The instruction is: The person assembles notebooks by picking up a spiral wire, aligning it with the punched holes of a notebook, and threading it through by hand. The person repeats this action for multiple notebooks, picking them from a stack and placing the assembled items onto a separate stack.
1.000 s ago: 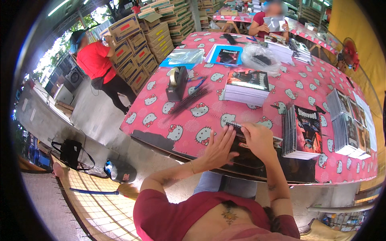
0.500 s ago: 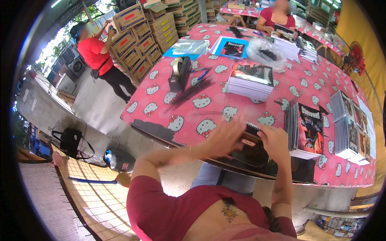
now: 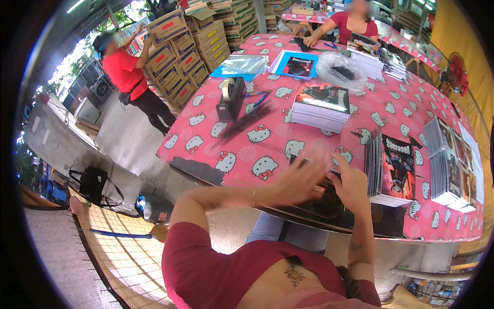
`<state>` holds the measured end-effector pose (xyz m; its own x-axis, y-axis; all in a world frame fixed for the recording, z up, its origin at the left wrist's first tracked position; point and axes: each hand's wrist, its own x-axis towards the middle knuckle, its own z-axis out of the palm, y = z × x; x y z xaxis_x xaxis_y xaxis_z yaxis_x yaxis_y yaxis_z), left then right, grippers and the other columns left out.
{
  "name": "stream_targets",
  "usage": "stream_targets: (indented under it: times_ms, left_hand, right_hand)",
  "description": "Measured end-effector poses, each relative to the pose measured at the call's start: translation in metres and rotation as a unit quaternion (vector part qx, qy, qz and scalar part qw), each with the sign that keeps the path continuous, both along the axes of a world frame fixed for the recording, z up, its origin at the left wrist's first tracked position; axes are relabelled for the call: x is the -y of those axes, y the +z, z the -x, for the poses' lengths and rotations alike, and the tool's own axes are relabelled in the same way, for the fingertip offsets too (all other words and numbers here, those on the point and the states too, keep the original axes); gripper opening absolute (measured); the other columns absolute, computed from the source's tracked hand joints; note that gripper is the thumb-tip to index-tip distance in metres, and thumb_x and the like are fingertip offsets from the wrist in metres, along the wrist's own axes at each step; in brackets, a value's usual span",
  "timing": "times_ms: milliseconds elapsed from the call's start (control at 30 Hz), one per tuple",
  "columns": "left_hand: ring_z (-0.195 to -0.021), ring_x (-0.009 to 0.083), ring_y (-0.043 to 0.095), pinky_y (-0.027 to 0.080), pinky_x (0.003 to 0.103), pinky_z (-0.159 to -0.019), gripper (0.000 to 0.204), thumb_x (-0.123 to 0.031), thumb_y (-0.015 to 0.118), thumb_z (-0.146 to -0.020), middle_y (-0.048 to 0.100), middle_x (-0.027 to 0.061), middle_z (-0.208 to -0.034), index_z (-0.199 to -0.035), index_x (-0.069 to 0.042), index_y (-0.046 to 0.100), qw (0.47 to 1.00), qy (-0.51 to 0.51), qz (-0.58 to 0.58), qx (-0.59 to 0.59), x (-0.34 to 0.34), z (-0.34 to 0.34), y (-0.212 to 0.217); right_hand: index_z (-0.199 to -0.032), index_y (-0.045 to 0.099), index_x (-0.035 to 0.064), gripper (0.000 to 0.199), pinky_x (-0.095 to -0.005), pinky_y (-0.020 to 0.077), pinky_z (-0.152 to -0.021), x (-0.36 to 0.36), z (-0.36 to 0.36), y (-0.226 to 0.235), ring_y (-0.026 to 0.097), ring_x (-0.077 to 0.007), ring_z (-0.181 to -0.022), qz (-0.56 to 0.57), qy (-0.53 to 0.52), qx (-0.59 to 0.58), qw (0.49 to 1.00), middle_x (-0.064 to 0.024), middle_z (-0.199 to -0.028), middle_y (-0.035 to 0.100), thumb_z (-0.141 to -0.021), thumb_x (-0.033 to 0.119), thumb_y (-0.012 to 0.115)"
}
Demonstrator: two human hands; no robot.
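Observation:
A dark-covered notebook [image 3: 320,191] lies at the table's near edge, mostly hidden under my hands. My right hand [image 3: 353,184] grips its right part, thumb bent over the top edge and fingers beyond it. My left hand [image 3: 304,177] is over the notebook's left side, smeared by motion, so its fingers cannot be read. A thin black spiral coil [image 3: 280,150] shows faintly by the left fingertips. Right of my hands stands a stack of spiral-bound notebooks [image 3: 397,167] with a red and black cover. Loose black coils [image 3: 246,123] lie in a heap to the left.
Beyond my hands are a pile of unbound books [image 3: 321,105], a tape dispenser [image 3: 231,100], blue-handled pliers [image 3: 261,99] and a plastic bag [image 3: 340,71]. More bound notebooks [image 3: 446,167] stand at the right. One person [image 3: 352,26] sits opposite; another [image 3: 123,69] stands by cartons [image 3: 167,56].
My left hand has moved slightly right along the notebook's top edge, and less coil shows left of it. The person opposite has reached an arm across the table.

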<state>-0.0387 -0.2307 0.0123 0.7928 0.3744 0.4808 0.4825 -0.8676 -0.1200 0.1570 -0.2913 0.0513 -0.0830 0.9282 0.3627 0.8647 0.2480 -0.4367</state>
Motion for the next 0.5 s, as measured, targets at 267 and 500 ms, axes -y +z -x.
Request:
stream_targets:
  times_ms: [267,500]
  left_hand:
    - [-0.151,0.0329,0.03,0.019,0.058,-0.12,0.08,-0.056,0.055,-0.095,0.036,0.0179,-0.16,-0.151,-0.001,0.04,0.998,-0.004,-0.039,-0.04,0.013,0.002,-0.007]
    - [-0.149,0.0303,0.034,0.023,0.06,-0.117,0.084,-0.061,0.059,-0.089,0.042,0.0165,-0.157,-0.149,-0.004,0.044,0.991,-0.012,-0.128,-0.031,-0.01,-0.02,0.013]
  right_hand:
    - [-0.141,0.049,0.0065,0.069,-0.0437,0.0502,-0.091,0.026,-0.01,0.01,0.064,-0.0336,-0.11,-0.072,0.023,-0.029,0.997,-0.017,-0.116,0.068,-0.08,0.013,0.081]
    - [-0.127,0.06,-0.002,0.041,-0.0273,0.0495,-0.092,0.027,-0.031,-0.079,0.061,-0.0138,-0.106,-0.041,-0.007,-0.491,0.87,-0.0082,-0.12,0.064,-0.09,0.006,0.076]
